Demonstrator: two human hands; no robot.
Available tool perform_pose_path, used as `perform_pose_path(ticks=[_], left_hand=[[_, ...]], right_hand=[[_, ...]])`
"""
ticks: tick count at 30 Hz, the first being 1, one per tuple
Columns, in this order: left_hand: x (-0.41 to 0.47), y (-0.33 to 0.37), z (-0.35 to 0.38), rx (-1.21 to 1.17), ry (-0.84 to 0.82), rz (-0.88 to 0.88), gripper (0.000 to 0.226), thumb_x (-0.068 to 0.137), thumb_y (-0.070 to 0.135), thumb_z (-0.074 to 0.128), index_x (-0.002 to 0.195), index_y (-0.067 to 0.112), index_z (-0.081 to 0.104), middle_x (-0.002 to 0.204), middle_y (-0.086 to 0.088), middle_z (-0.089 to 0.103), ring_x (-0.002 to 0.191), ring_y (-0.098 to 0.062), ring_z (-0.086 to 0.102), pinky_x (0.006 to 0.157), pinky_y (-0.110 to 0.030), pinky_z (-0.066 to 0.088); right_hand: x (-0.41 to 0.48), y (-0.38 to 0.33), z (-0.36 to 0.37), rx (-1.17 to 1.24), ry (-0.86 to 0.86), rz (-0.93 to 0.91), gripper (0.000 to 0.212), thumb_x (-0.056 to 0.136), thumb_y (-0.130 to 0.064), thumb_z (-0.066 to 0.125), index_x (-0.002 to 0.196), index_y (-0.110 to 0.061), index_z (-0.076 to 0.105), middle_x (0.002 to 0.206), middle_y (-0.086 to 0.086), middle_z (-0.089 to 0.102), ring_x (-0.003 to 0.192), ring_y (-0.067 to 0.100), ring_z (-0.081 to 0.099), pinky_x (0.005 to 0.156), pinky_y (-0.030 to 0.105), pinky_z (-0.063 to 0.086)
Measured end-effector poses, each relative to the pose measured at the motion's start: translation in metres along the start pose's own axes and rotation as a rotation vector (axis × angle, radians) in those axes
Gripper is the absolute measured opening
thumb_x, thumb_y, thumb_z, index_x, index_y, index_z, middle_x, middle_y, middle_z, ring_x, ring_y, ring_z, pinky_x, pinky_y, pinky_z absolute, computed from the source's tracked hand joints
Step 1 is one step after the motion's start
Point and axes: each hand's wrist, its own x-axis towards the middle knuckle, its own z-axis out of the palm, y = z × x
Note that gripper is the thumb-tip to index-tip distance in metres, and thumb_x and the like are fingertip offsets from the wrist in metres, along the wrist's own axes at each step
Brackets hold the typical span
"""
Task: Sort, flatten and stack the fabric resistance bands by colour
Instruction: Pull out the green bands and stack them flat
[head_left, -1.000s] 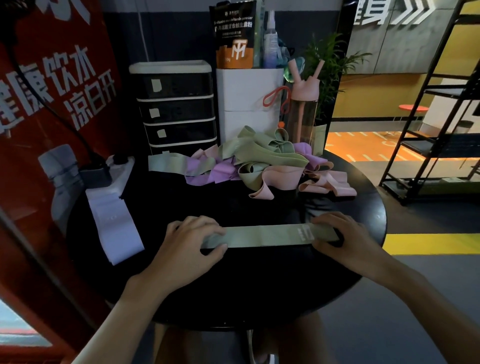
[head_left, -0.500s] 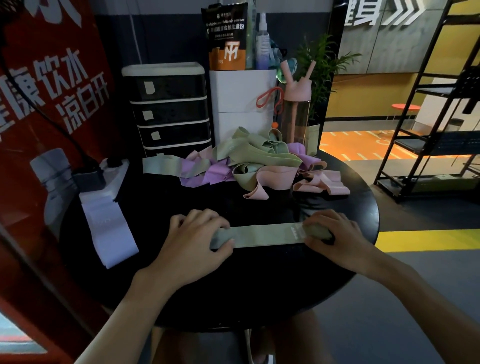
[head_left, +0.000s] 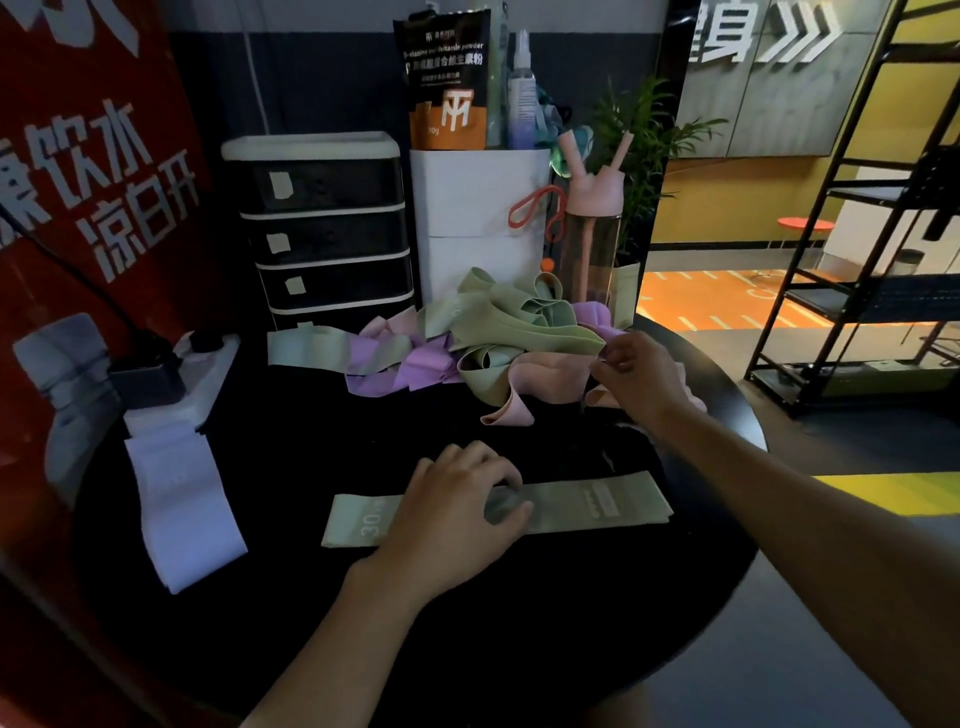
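Under left hand (head_left: 457, 514), green band (head_left: 587, 504)

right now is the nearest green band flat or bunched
Flat: the green band lies spread straight on the table, left hand resting on it.

The place looks like a gym or fitness studio. A round black table (head_left: 311, 639) carries a tangle of fabric resistance bands (head_left: 511, 332), a pouch of vitamin powder (head_left: 447, 78) and a pink sports water bottle (head_left: 592, 228), beside a red banner (head_left: 88, 156) with Chinese lettering about drinking water. Behind it lie an orange floor with white painted lane marks (head_left: 717, 306) and a black metal rack (head_left: 852, 306).
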Motion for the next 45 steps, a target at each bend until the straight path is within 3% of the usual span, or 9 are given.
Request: perform_pose_path(ticks=[5,9,14,23,28,35,39,43,45], left_hand=[[0.001,-0.002,-0.001,-0.025,0.009,0.011,0.03,0.091,0.06,0.053,0.113,0.04,0.06,0.113,0.021,0.049,0.108,-0.002,0.043,0.094,-0.03,0.034],[0.0,-0.002,-0.002,-0.032,0.014,0.021,0.031,0.092,0.059,0.051,0.115,0.04,0.06,0.113,0.021,0.048,0.108,-0.001,0.042,0.094,-0.028,0.033],[0.0,-0.003,-0.002,-0.052,0.05,0.042,0.026,0.094,0.051,0.053,0.112,0.036,0.064,0.112,0.02,0.049,0.109,-0.004,0.045,0.093,-0.03,0.035],[0.011,0.012,-0.054,-0.346,0.429,0.092,0.014,0.087,0.033,0.057,0.095,0.025,0.066,0.096,0.02,0.061,0.092,-0.001,0.058,0.082,-0.023,0.048],[0.031,0.015,-0.116,-0.413,0.581,0.008,0.021,0.09,0.018,0.068,0.111,0.018,0.066,0.103,0.01,0.062,0.092,-0.004,0.057,0.078,-0.013,0.045],[0.047,0.02,-0.162,-0.584,0.558,-0.04,0.021,0.093,0.022,0.069,0.113,0.015,0.07,0.104,0.005,0.072,0.095,-0.018,0.067,0.078,-0.029,0.052],[0.04,0.03,-0.171,-0.703,0.549,-0.021,0.009,0.093,0.011,0.069,0.09,0.005,0.074,0.086,-0.012,0.075,0.084,-0.031,0.07,0.078,-0.044,0.056],[0.035,0.033,-0.176,-0.791,0.639,-0.033,0.006,0.092,0.011,0.069,0.086,0.01,0.073,0.083,-0.009,0.074,0.075,-0.018,0.07,0.067,-0.028,0.057],[0.034,0.035,-0.179,-0.812,0.674,-0.04,0.004,0.091,0.011,0.069,0.088,0.012,0.072,0.084,-0.007,0.074,0.074,-0.013,0.069,0.065,-0.023,0.055]], right_hand=[[0.03,0.001,0.014,-0.043,0.083,0.055,0.026,0.088,-0.009,0.068,0.114,-0.006,0.064,0.101,0.006,0.065,0.074,0.006,0.056,0.048,0.003,0.037],[0.039,0.001,0.016,-0.008,0.082,0.095,0.011,0.09,-0.004,0.064,0.091,-0.012,0.071,0.095,0.007,0.067,0.084,0.017,0.061,0.055,0.01,0.038],[0.04,-0.022,0.009,0.053,0.082,-0.012,0.027,0.089,-0.011,0.062,0.071,-0.031,0.058,0.079,-0.003,0.066,0.075,0.022,0.063,0.065,0.031,0.05],[0.018,-0.108,-0.003,0.156,-0.022,-0.389,0.014,0.091,-0.007,0.062,0.084,-0.019,0.063,0.081,-0.006,0.064,0.072,0.002,0.057,0.063,0.014,0.044],[-0.006,-0.158,-0.007,0.249,-0.082,-0.538,0.013,0.089,-0.004,0.065,0.094,-0.015,0.07,0.084,-0.008,0.065,0.074,0.001,0.058,0.068,0.014,0.048],[-0.031,-0.198,-0.013,0.307,-0.181,-0.649,0.016,0.09,-0.004,0.065,0.103,-0.009,0.073,0.095,-0.002,0.071,0.089,0.006,0.066,0.081,0.007,0.048],[-0.037,-0.207,-0.014,0.336,-0.209,-0.649,0.02,0.089,-0.007,0.068,0.107,-0.015,0.07,0.099,0.001,0.072,0.088,0.009,0.067,0.08,0.022,0.056],[-0.044,-0.204,-0.011,0.44,-0.296,-0.41,0.049,0.087,-0.015,0.072,0.13,-0.017,0.05,0.099,0.003,0.072,0.087,0.011,0.071,0.077,0.028,0.059],[-0.049,-0.201,-0.008,0.502,-0.355,-0.308,0.044,0.086,-0.014,0.072,0.126,-0.014,0.052,0.097,0.004,0.074,0.088,0.012,0.072,0.078,0.029,0.059]])
